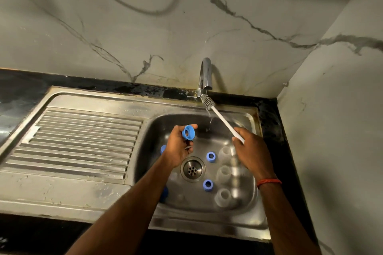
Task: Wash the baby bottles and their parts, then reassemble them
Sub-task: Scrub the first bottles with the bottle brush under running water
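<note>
My left hand pinched the blue collar over the sink; my right hand gripped the brush, whose long axis ran up-left to the tap, bristles beyond the collar

— What do we find in our stainless steel sink?
— Blue plastic rings around the round metal drain; three clear plastic cylinders upright along its right side; we see the ribbed drainboard on the left.
</note>
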`<state>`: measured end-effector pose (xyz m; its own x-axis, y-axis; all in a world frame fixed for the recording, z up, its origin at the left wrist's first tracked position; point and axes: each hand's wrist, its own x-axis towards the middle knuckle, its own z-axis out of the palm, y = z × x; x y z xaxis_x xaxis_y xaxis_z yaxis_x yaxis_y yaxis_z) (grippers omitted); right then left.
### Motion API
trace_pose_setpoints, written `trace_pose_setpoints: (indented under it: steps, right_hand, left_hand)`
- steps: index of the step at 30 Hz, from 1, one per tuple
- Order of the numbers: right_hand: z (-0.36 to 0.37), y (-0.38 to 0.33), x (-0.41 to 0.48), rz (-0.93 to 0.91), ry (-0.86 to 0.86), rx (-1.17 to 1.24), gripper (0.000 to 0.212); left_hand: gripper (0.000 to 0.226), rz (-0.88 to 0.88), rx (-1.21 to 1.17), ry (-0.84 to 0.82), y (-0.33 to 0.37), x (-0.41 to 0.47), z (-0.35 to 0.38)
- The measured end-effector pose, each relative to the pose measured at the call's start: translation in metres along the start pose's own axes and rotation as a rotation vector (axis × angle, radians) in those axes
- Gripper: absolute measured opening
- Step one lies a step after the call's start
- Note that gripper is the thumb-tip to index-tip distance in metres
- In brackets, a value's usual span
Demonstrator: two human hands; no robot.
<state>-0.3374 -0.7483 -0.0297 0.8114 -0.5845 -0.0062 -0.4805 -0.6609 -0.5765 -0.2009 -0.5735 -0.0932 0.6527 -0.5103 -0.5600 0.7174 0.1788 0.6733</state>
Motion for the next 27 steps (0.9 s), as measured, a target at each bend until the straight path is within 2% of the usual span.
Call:
trace_pose_setpoints:
  steps: [5,10,13,17,19,25,27]
  right_hand:
    - [-0.01,-0.013,-0.011,0.003,0.042,0.078,0.024]
    - [-0.023,-0.026,-0.029,-0.132,-0.021,0.119,0.023]
    - [-0.027,-0.036,-0.042,-0.186,-0.072,0.044,0.023]
    - [-0.027,-0.05,-0.05,-0.242,0.033,-0.067,0.028]
    - [-0.026,-0.057,-0.054,-0.267,0.081,-0.142,0.03]
    - [-0.027,-0.075,-0.066,-0.476,0.133,-0.464,0.031]
    - [-0.026,-0.081,-0.069,-0.461,0.158,-0.426,0.028]
  left_hand:
    - [0.041,0.048,-0.085,0.067,0.021,-0.006,0.009]
    - [0.048,0.117,-0.164,0.036,0.037,-0.016,0.014]
    - [0.053,0.114,-0.256,-0.007,0.042,-0.024,0.014]
    - [0.051,0.073,-0.438,-0.057,0.051,-0.026,0.011]
    - [0.042,0.076,-0.508,-0.086,0.056,-0.027,0.009]
    - [0.028,0.08,-0.494,-0.052,0.065,-0.032,0.012]
    - [0.03,0.099,-0.498,-0.028,0.065,-0.032,0.006]
